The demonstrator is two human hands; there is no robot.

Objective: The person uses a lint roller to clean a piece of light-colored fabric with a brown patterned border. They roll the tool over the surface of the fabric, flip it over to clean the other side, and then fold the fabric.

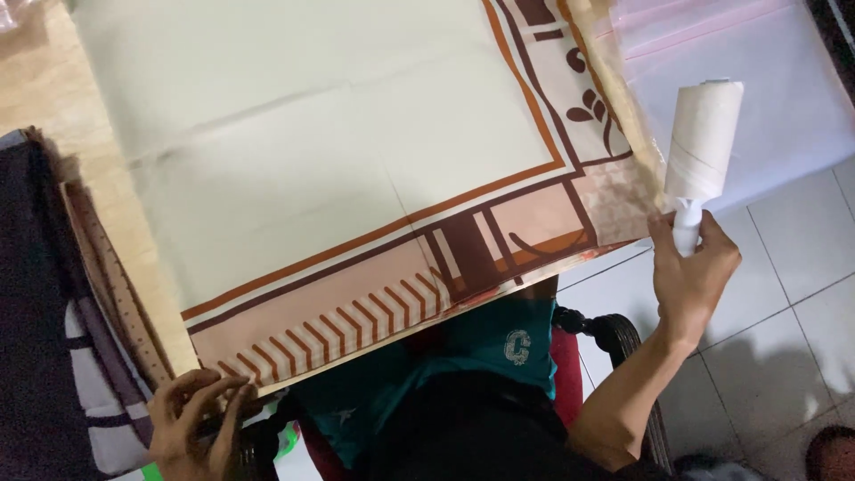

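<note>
Seated at a worktop (62,116) of pale wood, with a cloth (312,160) spread flat across it: cream in the middle, bordered in orange and brown lines, with a pink band of slanted brown stripes along the near edge.

Right hand (693,272) raised beside the cloth's right corner, grip closed around the white handle of a lint roller (704,142). Roller held upright, head up, off the cloth and just past its right edge, over the tiled floor (784,294). Behind the roller, a clear plastic sheet (739,62) with a pinkish tint.

Left hand (191,423) down at the near left corner, fingers curled onto the cloth's edge where it hangs off the worktop, thumb side hidden; looks like a pinch on the hem, though not certain. To the left, a stack of dark folded fabric (36,294).

Step in hand, by the look of it: cleaning the spread cloth with the roller, caught between passes, roller lifted clear.

Next move calls for tipping the roller down flat to the cloth, setting it near the right border and rolling in straight strokes, with the left hand holding the hem taut so nothing bunches or drags. Light pressure, to avoid pulling the cloth off the near edge.
</note>
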